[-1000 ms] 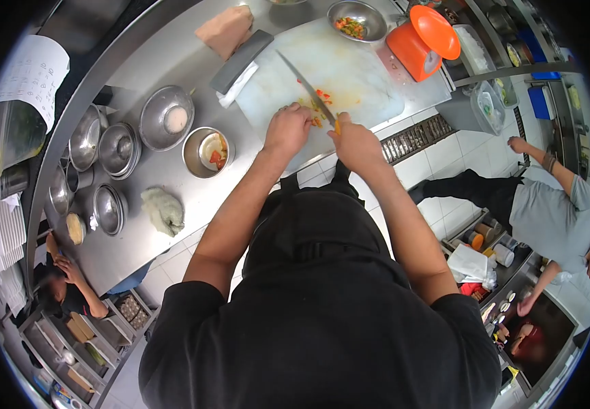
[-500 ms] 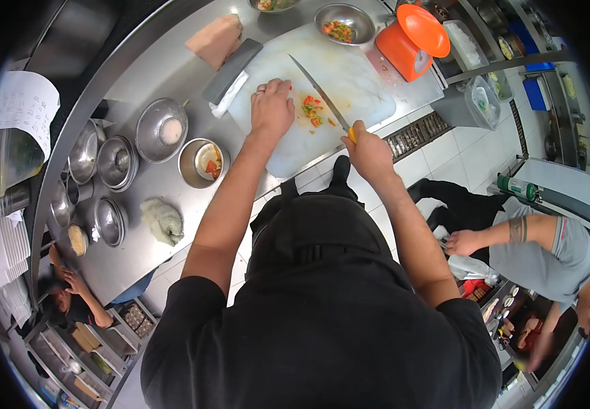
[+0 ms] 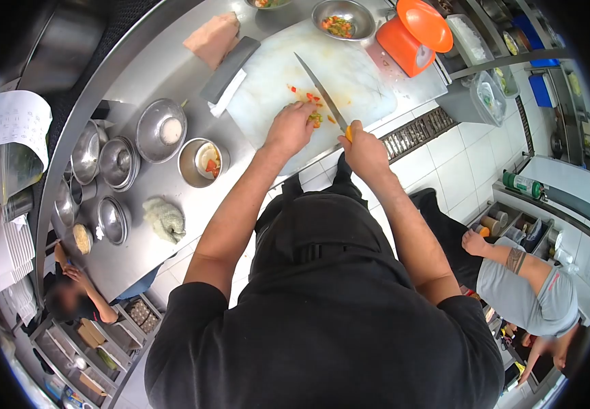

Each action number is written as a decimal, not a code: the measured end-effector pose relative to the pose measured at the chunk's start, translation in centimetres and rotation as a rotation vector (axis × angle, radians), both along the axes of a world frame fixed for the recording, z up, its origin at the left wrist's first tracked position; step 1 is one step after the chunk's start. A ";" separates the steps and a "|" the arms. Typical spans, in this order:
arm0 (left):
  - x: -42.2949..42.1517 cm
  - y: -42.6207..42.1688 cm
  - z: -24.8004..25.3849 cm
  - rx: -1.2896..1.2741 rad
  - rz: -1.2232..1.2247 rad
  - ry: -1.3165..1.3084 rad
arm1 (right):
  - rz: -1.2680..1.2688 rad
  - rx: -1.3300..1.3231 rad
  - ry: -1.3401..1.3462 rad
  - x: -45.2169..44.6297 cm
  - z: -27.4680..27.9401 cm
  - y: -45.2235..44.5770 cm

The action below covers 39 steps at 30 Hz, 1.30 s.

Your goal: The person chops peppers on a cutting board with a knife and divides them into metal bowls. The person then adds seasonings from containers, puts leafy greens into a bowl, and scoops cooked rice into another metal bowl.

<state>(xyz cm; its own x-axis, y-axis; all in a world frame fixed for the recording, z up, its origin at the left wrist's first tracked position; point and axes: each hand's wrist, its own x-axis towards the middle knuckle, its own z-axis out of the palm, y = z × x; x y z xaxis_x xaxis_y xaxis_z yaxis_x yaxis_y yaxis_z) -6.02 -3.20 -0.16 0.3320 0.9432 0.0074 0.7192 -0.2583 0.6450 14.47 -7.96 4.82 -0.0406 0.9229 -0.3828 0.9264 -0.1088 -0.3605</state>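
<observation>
In the head view, the person's right hand [image 3: 364, 151] has its fingers closed around the yellow handle of a long, narrow steel-bladed kitchen knife [image 3: 322, 88]. From these fingers the blade slants away and leftward, its tip beyond the left hand's fingertips; whether it touches the surface below is unclear. The left hand [image 3: 291, 128] lies to the left of the blade, its fingers close together over small diced red and green vegetable pieces [image 3: 317, 118]; whether they grip any cannot be told. More bits lie just beyond those fingertips, all on a large white cutting board [image 3: 353, 71].

Farther beyond the right fingers stand a round steel bowl [image 3: 319, 13] of similar pieces and, to its right, an orange kitchen scale [image 3: 404, 48]. Beyond the left fingers, leftward, are a flat dark-grey bar [image 3: 232, 68] and a pale pink slab of meat [image 3: 213, 39]. Well left of these fingers sits a cylindrical steel pot [image 3: 187, 163] holding red pieces.
</observation>
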 end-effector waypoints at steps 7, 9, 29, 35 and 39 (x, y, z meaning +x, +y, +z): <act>-0.6 0.4 0.3 -0.062 0.056 -0.052 | 0.049 0.006 0.038 -2.0 0.9 0.0; -0.6 0.5 0.6 -0.068 0.041 -0.002 | 0.061 -0.056 0.030 -2.9 1.6 0.0; -1.3 -0.3 2.2 0.267 0.273 -0.113 | 0.073 0.034 -0.044 -1.4 2.6 1.0; 0.9 1.9 5.1 0.331 -0.097 0.141 | 0.158 0.275 0.002 1.3 -1.0 -1.6; 1.7 3.5 3.5 0.228 -0.245 0.251 | 0.230 0.323 0.032 2.3 -1.6 -1.2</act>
